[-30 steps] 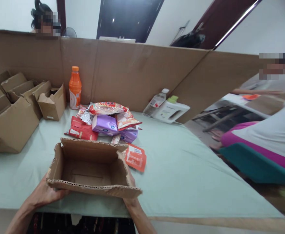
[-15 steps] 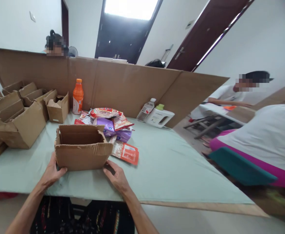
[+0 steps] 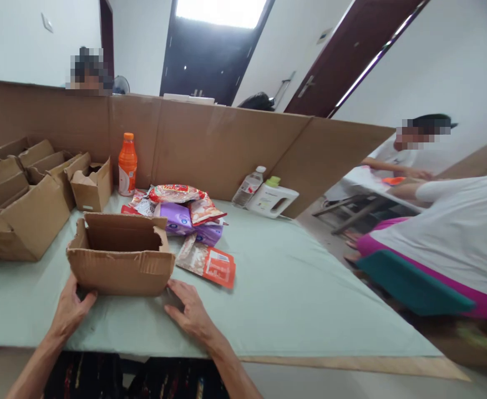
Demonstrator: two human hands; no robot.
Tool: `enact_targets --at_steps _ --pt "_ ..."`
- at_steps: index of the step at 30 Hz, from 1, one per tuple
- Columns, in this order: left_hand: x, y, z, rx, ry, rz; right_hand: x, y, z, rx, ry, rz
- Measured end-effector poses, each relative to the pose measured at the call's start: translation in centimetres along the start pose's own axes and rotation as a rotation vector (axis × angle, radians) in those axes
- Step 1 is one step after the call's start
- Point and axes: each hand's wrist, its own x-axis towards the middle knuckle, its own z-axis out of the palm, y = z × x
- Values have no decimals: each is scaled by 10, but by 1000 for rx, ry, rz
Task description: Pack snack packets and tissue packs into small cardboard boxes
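An open-topped cardboard box (image 3: 121,272) stands on the table in front of me, its inside in shadow. At its lower left corner my left hand (image 3: 69,306) grips it, thumb near the bottom front edge and fingers partly hidden along the side. My right hand (image 3: 191,311) is at the lower right corner. Its fingertips reach the box's edge, while the thumb is spread away over the tabletop. Just behind the box lies a pile of purple packs (image 3: 176,218) and red snack bags (image 3: 177,193). A flat red-and-beige pouch (image 3: 218,267) lies right of the box.
Several cardboard boxes (image 3: 39,219) crowd the left side. An orange drink bottle (image 3: 127,166), a clear bottle (image 3: 249,187) and a white jug (image 3: 272,198) stand along the cardboard partition (image 3: 210,144). People are beyond the partition and at the right; the pale green tablecloth (image 3: 293,293) ends near me.
The box has slid left and slightly toward me, both hands moving with it. My right thumb has come away from the box's front. The view has shifted a little.
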Motion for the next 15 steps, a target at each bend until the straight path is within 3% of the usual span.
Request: enact_targets --at_steps 5,7,12,15 --pt "-1 -3 0 57 42 -63 5 -4 -26 26 -175 13" --pt "-1 -5 0 65 44 -82 14 -3 -41 59 -133 21" --pt "-7 -13 3 51 47 -114 59 1 -64 79 131 -2" --pt "-16 -21 6 18 66 -157 95 -8 -65 116 121 -41"
